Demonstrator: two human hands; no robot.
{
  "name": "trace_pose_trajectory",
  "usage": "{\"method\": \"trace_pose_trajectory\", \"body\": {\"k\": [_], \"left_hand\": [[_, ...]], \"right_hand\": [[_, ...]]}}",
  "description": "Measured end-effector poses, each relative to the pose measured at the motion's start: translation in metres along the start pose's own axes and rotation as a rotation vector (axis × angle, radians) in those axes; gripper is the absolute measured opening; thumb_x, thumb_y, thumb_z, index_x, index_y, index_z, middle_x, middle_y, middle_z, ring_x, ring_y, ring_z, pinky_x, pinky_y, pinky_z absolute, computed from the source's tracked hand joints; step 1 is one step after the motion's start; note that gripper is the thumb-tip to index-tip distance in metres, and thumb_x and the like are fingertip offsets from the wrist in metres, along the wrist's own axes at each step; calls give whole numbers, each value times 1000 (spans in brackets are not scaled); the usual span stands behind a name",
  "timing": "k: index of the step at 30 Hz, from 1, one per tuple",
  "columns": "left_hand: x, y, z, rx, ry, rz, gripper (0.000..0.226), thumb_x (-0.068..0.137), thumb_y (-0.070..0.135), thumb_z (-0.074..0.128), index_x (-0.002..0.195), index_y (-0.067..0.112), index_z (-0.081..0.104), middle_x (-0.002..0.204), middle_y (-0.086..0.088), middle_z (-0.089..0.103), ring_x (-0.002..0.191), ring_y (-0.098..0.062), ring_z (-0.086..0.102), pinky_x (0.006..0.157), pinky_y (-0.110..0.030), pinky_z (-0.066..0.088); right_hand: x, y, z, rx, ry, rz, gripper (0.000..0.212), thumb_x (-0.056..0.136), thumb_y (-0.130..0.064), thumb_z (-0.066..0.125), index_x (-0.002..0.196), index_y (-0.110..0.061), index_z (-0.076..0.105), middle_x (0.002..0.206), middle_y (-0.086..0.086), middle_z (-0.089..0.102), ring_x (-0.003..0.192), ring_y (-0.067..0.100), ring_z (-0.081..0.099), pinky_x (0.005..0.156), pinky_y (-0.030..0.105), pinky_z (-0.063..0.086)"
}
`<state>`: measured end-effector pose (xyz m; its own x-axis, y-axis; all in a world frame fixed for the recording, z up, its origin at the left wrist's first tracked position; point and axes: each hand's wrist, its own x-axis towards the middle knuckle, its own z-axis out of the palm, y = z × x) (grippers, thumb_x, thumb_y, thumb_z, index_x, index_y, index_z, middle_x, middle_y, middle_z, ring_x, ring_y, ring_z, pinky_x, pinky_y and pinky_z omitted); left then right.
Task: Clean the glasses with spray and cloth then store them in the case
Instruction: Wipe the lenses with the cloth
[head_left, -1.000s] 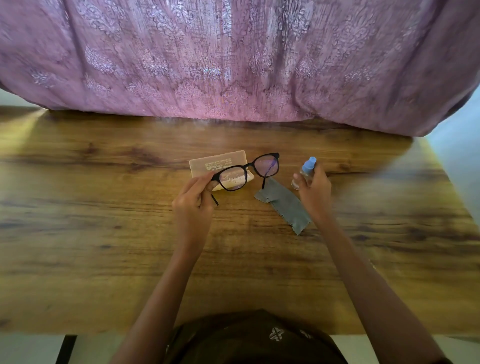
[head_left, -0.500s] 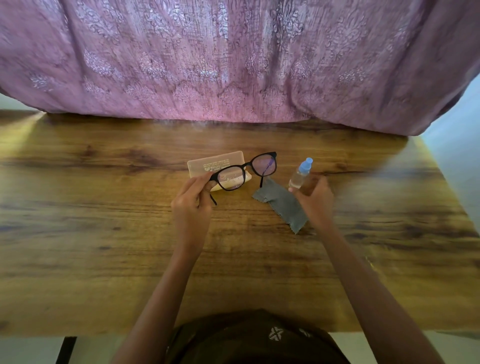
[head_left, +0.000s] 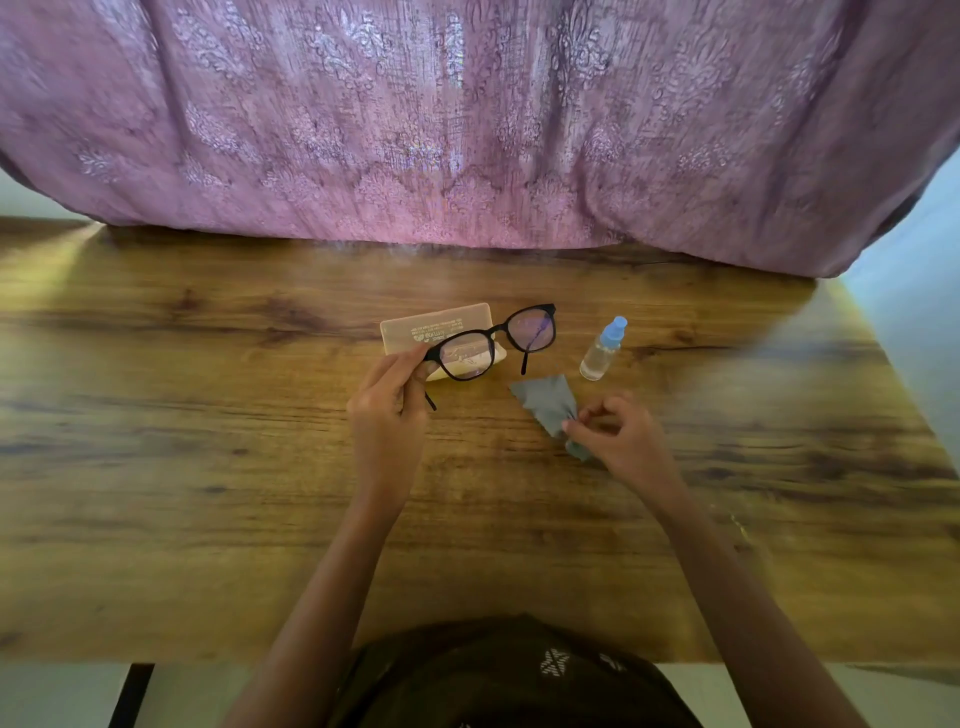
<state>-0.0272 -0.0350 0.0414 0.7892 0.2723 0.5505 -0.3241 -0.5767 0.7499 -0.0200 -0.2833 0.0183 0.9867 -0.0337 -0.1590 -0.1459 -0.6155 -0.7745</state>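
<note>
My left hand (head_left: 387, 410) holds the black-framed glasses (head_left: 496, 340) by their left temple, lifted over the table with the lenses facing me. Behind them lies the beige glasses case (head_left: 415, 327), partly covered by the frame. A small clear spray bottle (head_left: 602, 349) with a blue cap stands alone on the table, right of the glasses. My right hand (head_left: 621, 441) pinches the near end of the grey cloth (head_left: 545, 402), which is bunched and partly raised off the wood.
The wooden table (head_left: 208, 467) stretches wide on both sides. A pink patterned fabric (head_left: 467, 130) hangs along the far edge. The table's right edge (head_left: 883, 364) lies close beyond the bottle. My dark clothing shows at the bottom.
My right hand let go of the spray bottle, which now stands on the table, and moved nearer to me to pinch the grey cloth. The left hand kept the glasses almost still.
</note>
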Motion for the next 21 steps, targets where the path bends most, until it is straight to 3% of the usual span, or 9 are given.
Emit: {"method": "trace_pose_trajectory", "body": {"k": [4, 8, 11, 16, 21], "left_hand": [[-1, 2, -1, 0, -6, -8, 25, 90, -2, 61, 114, 1, 68, 103, -1, 67, 88, -7, 63, 74, -10, 51], [-3, 5, -1, 15, -18, -18, 25, 90, -2, 62, 114, 2, 68, 104, -4, 68, 91, -15, 66, 77, -16, 53], [-6, 8, -1, 16, -27, -18, 28, 89, -5, 62, 115, 2, 67, 105, 0, 65, 88, -4, 61, 73, -4, 47], [-9, 7, -2, 51, -47, -25, 27, 89, -5, 62, 114, 1, 68, 105, -6, 69, 87, -10, 64, 72, -4, 47], [-9, 8, -1, 40, -61, -15, 26, 90, -3, 61, 115, 1, 67, 104, -8, 69, 86, -5, 61, 72, -5, 47]], "right_hand": [[-10, -28, -5, 383, -35, -99, 17, 84, -8, 71, 77, -12, 55, 113, -5, 65, 100, 11, 65, 86, 30, 57], [-17, -50, -2, 586, -22, -153, 14, 89, 0, 64, 86, -11, 55, 85, -2, 69, 78, 7, 65, 71, 17, 53], [-21, -63, 6, 509, 65, -261, 11, 89, -9, 69, 95, -16, 64, 89, -6, 67, 83, 4, 64, 74, 14, 51], [-23, -77, 21, 388, 248, -509, 16, 88, -9, 71, 102, -15, 69, 98, -1, 67, 86, 17, 69, 74, 33, 60], [-24, -87, 32, 301, 321, -576, 22, 88, -9, 71, 110, -10, 67, 101, -3, 70, 92, 8, 69, 78, 25, 59]]}}
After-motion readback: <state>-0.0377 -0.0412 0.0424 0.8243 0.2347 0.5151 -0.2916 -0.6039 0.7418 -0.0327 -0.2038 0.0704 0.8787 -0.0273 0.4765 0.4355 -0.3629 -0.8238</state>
